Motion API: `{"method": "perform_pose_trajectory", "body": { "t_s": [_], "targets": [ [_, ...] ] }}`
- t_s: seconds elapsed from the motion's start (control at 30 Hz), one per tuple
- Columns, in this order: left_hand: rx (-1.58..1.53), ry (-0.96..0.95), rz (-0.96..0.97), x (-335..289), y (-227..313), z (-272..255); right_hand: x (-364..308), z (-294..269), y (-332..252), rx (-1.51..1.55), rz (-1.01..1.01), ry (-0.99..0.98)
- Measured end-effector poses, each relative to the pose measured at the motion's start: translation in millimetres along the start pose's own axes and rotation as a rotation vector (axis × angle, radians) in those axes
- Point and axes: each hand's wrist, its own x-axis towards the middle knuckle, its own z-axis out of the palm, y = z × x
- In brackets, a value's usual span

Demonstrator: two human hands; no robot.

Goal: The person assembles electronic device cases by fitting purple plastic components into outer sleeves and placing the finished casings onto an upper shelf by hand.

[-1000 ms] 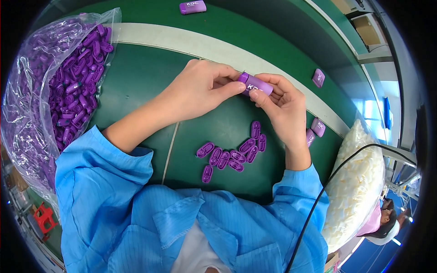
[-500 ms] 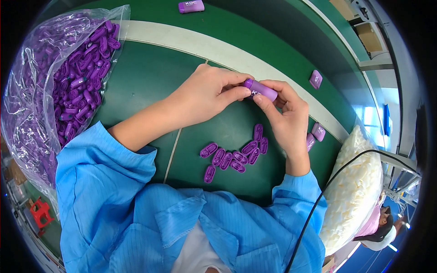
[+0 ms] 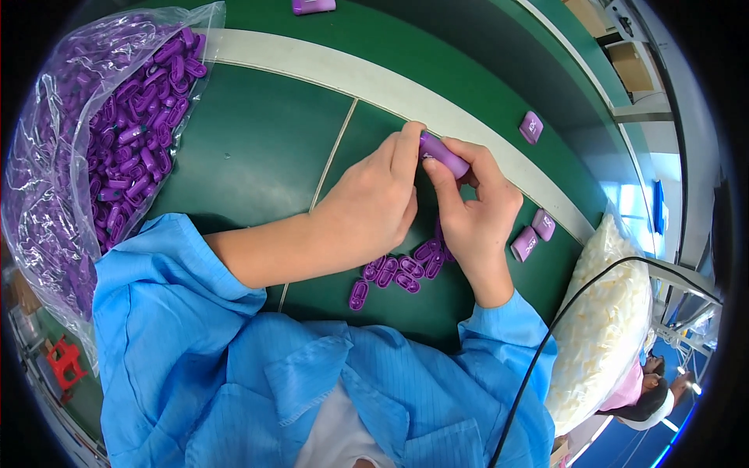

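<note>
In my right hand (image 3: pixel 480 203) is a smooth purple case (image 3: pixel 446 158), tube-like and slightly tilted, pinched between thumb and fingers. My left hand (image 3: pixel 374 195) meets the case's left end, its back toward me and its fingers closed together against a darker purple end piece; the fingertips are partly hidden. Below the hands, several small oval purple caps (image 3: pixel 387 271) with hollow insides lie on the green table (image 3: pixel 257 148), some covered by my wrists. Two more purple cases (image 3: pixel 524 244) rest to the right of my right hand.
At left lies a clear plastic bag (image 3: pixel 58 156) full of purple caps. Beyond a white strip (image 3: pixel 312 58), a green belt (image 3: pixel 437 54) carries purple cases (image 3: pixel 531 127). A bag of cream-coloured pieces (image 3: pixel 605 327) stands at right, crossed by a black cable (image 3: pixel 538 355). People sit farther right.
My left hand has turned from a thumb-and-finger pinch to pressing with its fingers at the case's end, its wrist lower. The case tilts more. Belt items have shifted slightly in view.
</note>
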Motion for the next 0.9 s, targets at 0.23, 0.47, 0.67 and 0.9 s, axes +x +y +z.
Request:
{"method": "perform_pose_trajectory", "body": {
  "t_s": [0.23, 0.47, 0.67, 0.9],
  "targets": [
    [0.025, -0.097, 0.026, 43.2, -24.4, -13.1, 22.1, 1.7, 28.3, 0.463, 0.335, -0.099],
    [0.169, 0.097, -0.076, 125.8, -91.2, -28.7, 77.0, -57.4, 99.0, -0.514, 0.151, 0.086],
    [0.476, 0.346, 0.038, 116.3, -83.5, -29.2, 85.9, -61.3, 122.2, -0.626, 0.33, -0.076],
    [-0.042, -0.416, 0.325, 23.9, -8.2, 7.7, 63.6, -50.9, 86.3, -0.382, 0.318, -0.005]
  ]
}}
